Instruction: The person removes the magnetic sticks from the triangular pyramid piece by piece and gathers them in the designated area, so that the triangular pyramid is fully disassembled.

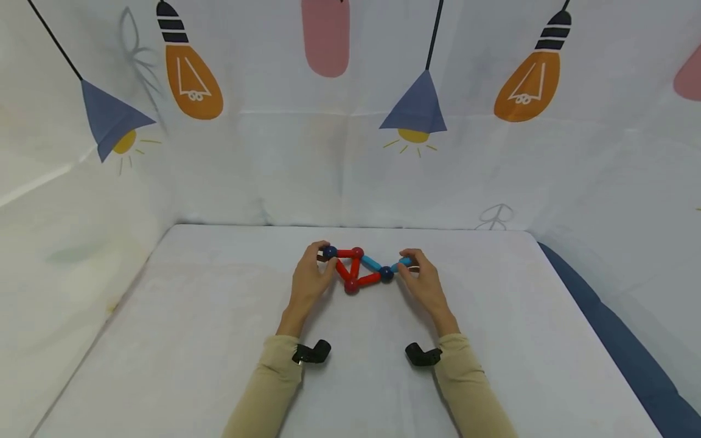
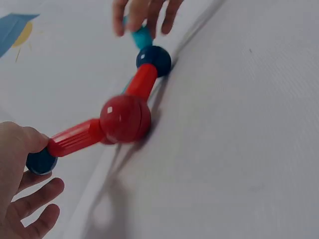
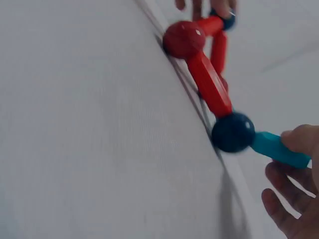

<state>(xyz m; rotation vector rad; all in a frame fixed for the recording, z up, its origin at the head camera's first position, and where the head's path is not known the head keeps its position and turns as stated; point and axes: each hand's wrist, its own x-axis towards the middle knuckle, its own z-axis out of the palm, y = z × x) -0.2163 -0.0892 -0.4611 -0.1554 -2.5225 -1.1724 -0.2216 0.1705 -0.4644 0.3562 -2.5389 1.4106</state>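
The stick-and-ball toy [image 1: 355,267] is right between the two hands, over the white table [image 1: 356,383]. The left hand [image 1: 311,281] pinches the dark blue ball [image 1: 330,252] at one end. The right hand [image 1: 428,291] pinches the light blue stick [image 1: 404,262] at the other end. Two red balls [image 1: 352,286] are in the middle, joined by a red stick

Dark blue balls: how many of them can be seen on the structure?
2. One dark blue ball is in the left hand; the other dark blue ball adjoins the light blue rod in the right hand.
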